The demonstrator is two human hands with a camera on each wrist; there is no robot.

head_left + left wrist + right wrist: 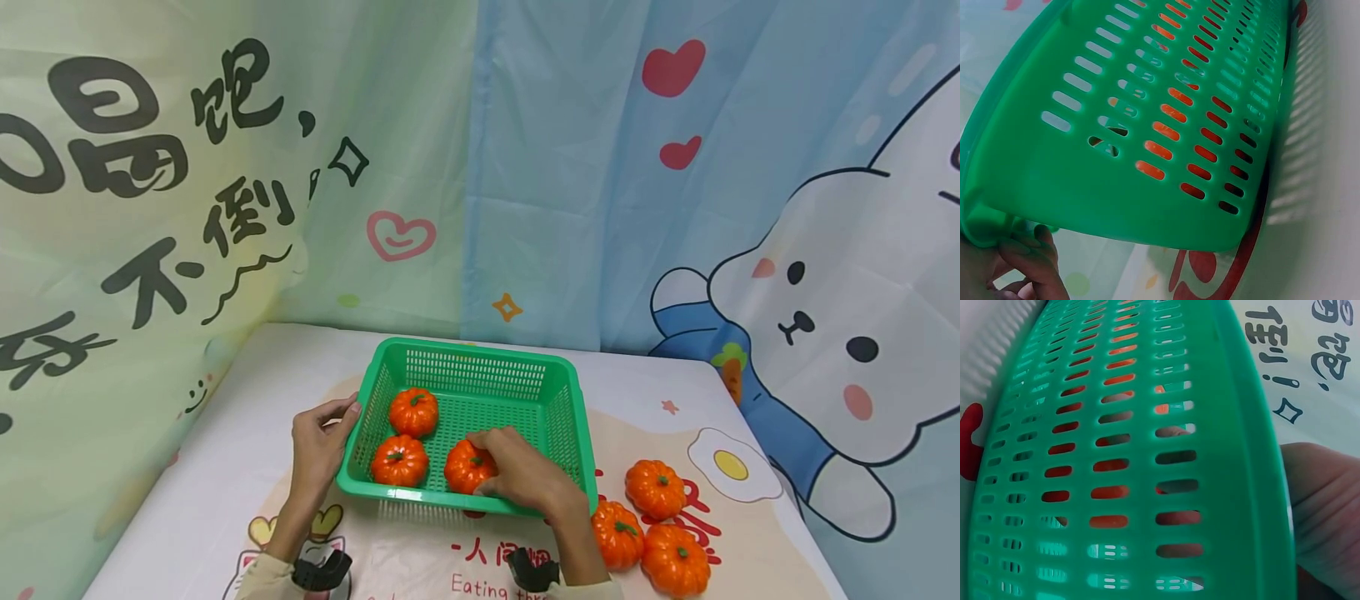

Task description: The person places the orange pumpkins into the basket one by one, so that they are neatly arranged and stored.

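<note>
A green plastic basket [487, 408] with slotted walls sits on the table. My left hand [318, 442] holds its left rim; in the left wrist view the fingers [1029, 262] curl at the rim's corner. Inside the basket, my right hand [528, 471] grips a small orange toy pumpkin [467, 467] near the front wall. Two more pumpkins, one farther back [413, 412] and one nearer [400, 461], lie at the basket's left side. From the right wrist, the basket wall [1235, 456] hides most of the right hand [1322, 506] and its pumpkin.
Right of the basket, three more pumpkins [656, 489] lie grouped on the printed tablecloth [757, 542]. The nearest of them [617, 535] is close to the basket's front right corner and my right forearm. A printed curtain [547, 183] hangs behind the table.
</note>
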